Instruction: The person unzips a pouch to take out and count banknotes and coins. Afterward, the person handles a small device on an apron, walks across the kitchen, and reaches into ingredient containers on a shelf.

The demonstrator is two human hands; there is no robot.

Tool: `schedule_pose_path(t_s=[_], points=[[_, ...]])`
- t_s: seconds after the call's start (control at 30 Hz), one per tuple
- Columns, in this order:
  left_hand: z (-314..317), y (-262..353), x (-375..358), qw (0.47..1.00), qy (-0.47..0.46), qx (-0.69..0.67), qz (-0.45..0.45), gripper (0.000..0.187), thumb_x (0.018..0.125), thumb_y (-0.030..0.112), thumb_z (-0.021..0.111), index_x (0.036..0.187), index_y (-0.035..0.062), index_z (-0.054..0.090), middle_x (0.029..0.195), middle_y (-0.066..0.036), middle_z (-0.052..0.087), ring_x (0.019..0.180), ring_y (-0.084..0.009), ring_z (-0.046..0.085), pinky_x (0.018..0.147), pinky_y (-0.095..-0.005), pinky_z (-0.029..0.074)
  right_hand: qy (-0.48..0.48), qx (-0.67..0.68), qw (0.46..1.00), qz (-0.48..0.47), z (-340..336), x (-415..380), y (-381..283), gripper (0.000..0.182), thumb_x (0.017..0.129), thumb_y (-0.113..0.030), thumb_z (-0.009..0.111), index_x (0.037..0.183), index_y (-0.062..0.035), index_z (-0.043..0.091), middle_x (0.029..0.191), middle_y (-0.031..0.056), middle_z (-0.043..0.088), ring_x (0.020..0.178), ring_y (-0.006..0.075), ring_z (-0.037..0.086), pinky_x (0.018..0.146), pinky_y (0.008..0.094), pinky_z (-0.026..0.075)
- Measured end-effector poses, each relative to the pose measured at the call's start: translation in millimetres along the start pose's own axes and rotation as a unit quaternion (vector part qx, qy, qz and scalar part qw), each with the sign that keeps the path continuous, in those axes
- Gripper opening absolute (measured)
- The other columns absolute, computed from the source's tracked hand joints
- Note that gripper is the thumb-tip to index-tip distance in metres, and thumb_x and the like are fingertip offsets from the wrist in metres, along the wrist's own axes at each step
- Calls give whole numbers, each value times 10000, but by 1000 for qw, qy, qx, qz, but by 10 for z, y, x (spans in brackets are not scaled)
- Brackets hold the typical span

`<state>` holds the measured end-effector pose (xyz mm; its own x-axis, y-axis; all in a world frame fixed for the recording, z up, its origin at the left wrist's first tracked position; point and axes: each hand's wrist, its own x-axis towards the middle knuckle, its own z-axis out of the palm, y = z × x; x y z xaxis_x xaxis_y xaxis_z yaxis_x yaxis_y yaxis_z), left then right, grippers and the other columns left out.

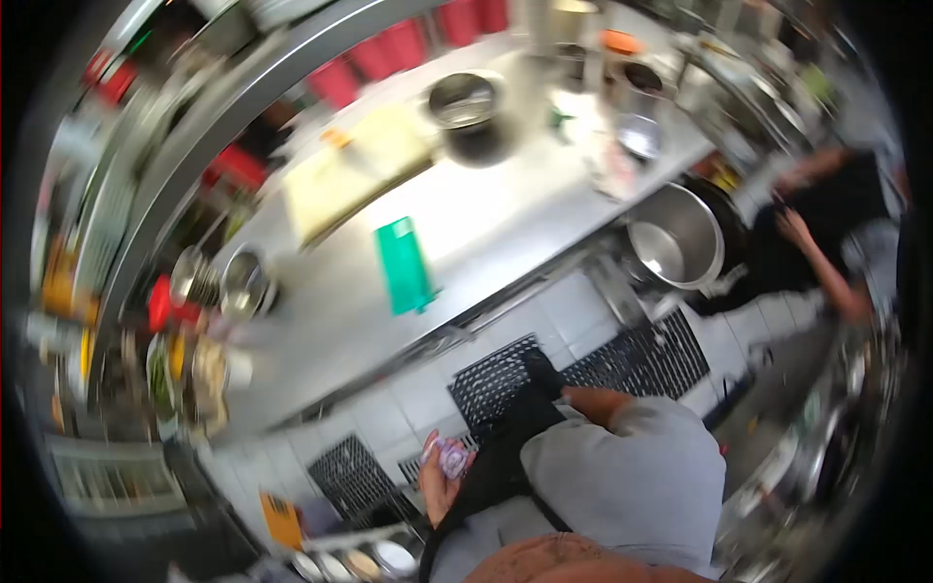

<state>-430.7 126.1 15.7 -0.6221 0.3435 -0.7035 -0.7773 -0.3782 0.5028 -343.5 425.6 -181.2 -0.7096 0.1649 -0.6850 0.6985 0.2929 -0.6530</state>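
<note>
My left hand (435, 491) is low in front of my body, fingers curled around a rounded purple-and-white thing (453, 459). Blur hides exactly what it is. My right forearm (595, 403) comes out of a grey sleeve and crosses toward the black apron (510, 432). The right hand itself does not show. Ahead of me, a flat green plastic piece (403, 267) lies on the steel counter (321, 321), apart from both hands. Farther back sit a pale cutting board (360, 175) with a small orange item on it and a metal pot (463, 102).
A large steel stockpot (675, 236) stands beyond the counter's right end, close to another person in black (826, 228). Black perforated mats (641, 355) cover parts of the tiled floor. Metal bowls (243, 282) are at the left, and round containers (394, 557) are below.
</note>
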Motion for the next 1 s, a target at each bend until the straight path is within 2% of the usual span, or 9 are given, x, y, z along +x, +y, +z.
schedule_pose_path(t_s=[0.23,0.37,0.57,0.7,1.0], points=[[373,103,326,993,-29,98,-60,425,1033,255,515,1439,167,423,1085,-73,605,986,-254,617,894,-583,536,73,41,995,52,-228,-161,421,368,925,-275,529,1188,-41,636,1246,227,624,1138,377,613,972,465,500],[646,105,713,984,-82,134,-85,416,1027,263,519,1426,168,446,1091,-74,604,989,-253,612,887,-584,536,106,65,989,76,-380,-237,607,375,924,-282,529,1190,-40,634,1249,228,622,1141,378,611,975,465,499],[1223,-47,1230,962,-150,176,-145,418,1011,238,538,1413,159,455,1117,-97,609,995,-271,629,837,-610,560,123,82,983,105,-586,-337,899,385,922,-292,530,1194,-39,632,1254,230,619,1146,379,608,978,466,497],[1716,-175,1347,938,-182,234,-180,299,1045,268,473,1340,258,526,1076,-46,653,975,-246,646,888,-604,525,130,96,979,124,-688,-395,1086,392,921,-299,530,1197,-38,630,1257,231,617,1149,380,607,980,466,495],[2287,-409,1477,929,-207,237,-193,335,1027,254,525,1361,226,517,1083,-60,663,969,-248,654,888,-616,535,118,110,977,136,-870,-427,1206,408,919,-314,531,1203,-36,626,1264,233,612,1155,382,603,985,466,492]])
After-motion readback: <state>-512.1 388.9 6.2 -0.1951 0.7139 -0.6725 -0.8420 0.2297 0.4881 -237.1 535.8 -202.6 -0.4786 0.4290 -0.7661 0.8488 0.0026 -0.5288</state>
